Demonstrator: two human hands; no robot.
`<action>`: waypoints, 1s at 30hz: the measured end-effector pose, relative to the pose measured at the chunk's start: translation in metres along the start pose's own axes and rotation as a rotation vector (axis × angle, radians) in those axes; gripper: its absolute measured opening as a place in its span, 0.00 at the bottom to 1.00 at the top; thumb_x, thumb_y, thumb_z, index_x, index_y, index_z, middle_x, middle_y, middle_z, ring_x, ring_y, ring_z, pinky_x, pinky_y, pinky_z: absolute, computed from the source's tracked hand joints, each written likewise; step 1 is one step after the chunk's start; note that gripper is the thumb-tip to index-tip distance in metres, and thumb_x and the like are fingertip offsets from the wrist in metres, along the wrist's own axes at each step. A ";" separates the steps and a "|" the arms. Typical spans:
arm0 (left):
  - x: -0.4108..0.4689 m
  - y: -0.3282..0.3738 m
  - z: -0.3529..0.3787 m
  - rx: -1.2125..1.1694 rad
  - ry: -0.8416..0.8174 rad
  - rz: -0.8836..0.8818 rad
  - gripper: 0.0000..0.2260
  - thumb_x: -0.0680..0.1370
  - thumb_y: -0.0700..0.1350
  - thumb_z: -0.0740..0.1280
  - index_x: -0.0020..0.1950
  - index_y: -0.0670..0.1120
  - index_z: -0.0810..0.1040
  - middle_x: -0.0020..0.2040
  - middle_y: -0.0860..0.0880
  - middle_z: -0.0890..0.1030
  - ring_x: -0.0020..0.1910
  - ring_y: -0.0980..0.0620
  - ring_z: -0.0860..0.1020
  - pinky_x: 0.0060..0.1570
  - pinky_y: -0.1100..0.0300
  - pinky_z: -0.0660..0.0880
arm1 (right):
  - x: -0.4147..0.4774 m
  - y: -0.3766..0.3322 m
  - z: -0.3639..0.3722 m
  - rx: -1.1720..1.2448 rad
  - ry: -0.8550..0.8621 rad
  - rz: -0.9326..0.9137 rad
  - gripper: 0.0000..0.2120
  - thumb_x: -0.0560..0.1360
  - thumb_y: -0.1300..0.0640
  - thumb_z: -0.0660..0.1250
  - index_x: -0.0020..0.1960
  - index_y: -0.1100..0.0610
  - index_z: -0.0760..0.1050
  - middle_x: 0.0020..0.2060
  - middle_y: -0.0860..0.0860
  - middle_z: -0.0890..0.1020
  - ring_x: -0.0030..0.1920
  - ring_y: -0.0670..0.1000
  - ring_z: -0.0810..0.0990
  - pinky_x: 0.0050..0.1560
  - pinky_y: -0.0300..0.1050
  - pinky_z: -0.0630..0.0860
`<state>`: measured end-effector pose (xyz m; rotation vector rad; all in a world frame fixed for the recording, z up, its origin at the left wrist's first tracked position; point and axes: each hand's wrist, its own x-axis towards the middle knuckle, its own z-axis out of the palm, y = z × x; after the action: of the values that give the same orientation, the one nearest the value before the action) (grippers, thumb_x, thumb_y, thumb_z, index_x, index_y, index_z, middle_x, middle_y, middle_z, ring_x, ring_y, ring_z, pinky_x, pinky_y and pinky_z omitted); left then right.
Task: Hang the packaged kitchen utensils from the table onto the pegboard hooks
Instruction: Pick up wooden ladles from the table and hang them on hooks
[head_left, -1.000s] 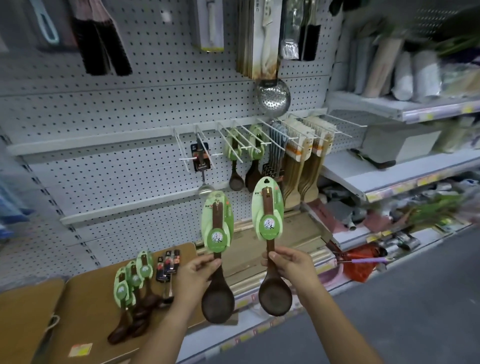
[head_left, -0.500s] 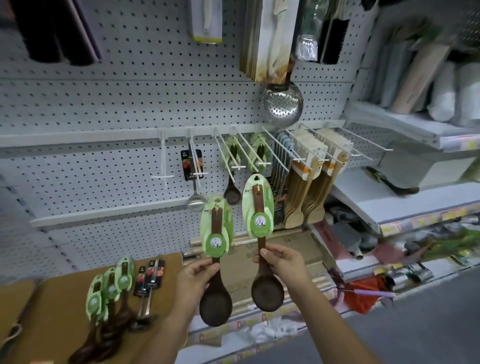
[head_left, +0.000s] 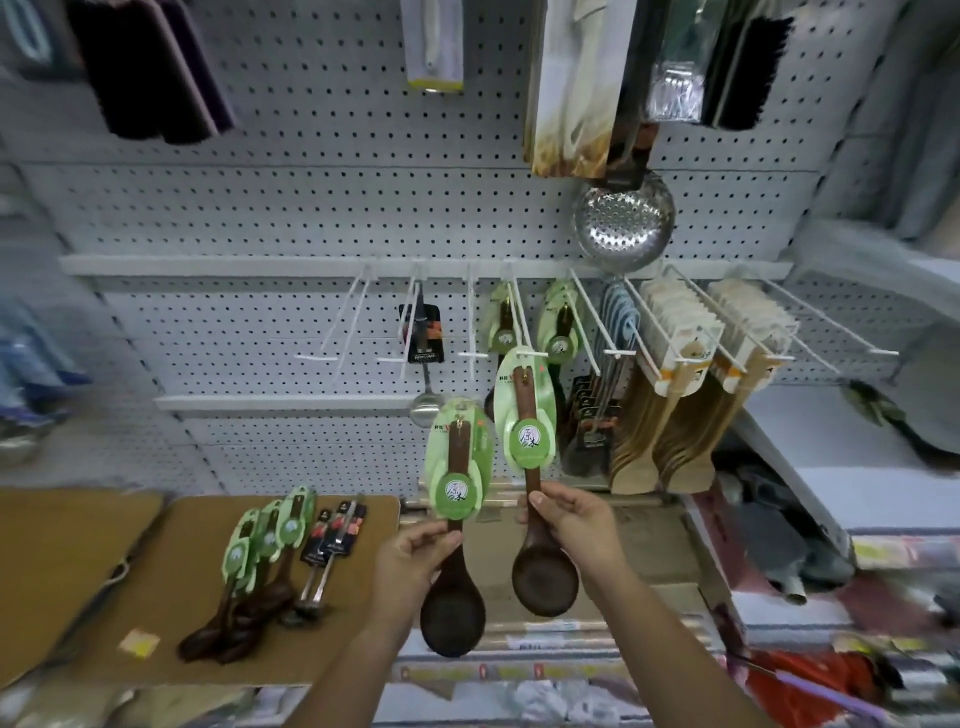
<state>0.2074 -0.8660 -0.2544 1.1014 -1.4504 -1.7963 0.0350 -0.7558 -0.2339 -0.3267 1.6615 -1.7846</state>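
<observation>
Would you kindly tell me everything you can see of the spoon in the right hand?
The spoon is dark brown, seemingly wood, nearly upright, round bowl down and slim handle up. A pale green oval card with a label covers the handle. The right hand pinches the handle below the card. The card's top meets the tip of a white hook; whether it is threaded is unclear.

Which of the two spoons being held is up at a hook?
The right hand's spoon: its card top reaches a hook tip; the left hand's hangs lower.
</observation>
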 end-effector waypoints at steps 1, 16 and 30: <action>-0.002 -0.001 0.004 -0.001 0.009 -0.004 0.07 0.71 0.36 0.75 0.45 0.46 0.84 0.41 0.49 0.87 0.40 0.54 0.83 0.38 0.66 0.78 | 0.006 -0.002 -0.001 -0.013 0.001 -0.001 0.06 0.77 0.67 0.69 0.53 0.66 0.81 0.45 0.66 0.85 0.42 0.58 0.83 0.41 0.44 0.83; 0.050 -0.020 -0.003 0.007 -0.022 -0.068 0.07 0.71 0.33 0.75 0.43 0.44 0.84 0.40 0.48 0.87 0.38 0.54 0.84 0.37 0.67 0.78 | 0.133 -0.049 0.042 -0.180 0.092 -0.021 0.08 0.79 0.67 0.66 0.57 0.69 0.79 0.38 0.61 0.83 0.29 0.49 0.81 0.35 0.40 0.81; 0.084 -0.022 0.011 0.040 -0.052 -0.051 0.08 0.70 0.32 0.75 0.42 0.44 0.86 0.40 0.46 0.86 0.39 0.53 0.84 0.44 0.60 0.78 | 0.203 -0.041 0.046 -0.353 0.117 0.082 0.16 0.77 0.61 0.71 0.32 0.53 0.74 0.34 0.54 0.79 0.43 0.55 0.78 0.47 0.50 0.73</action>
<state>0.1576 -0.9256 -0.2952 1.1288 -1.5075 -1.8514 -0.1012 -0.9190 -0.2388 -0.3077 2.0455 -1.4706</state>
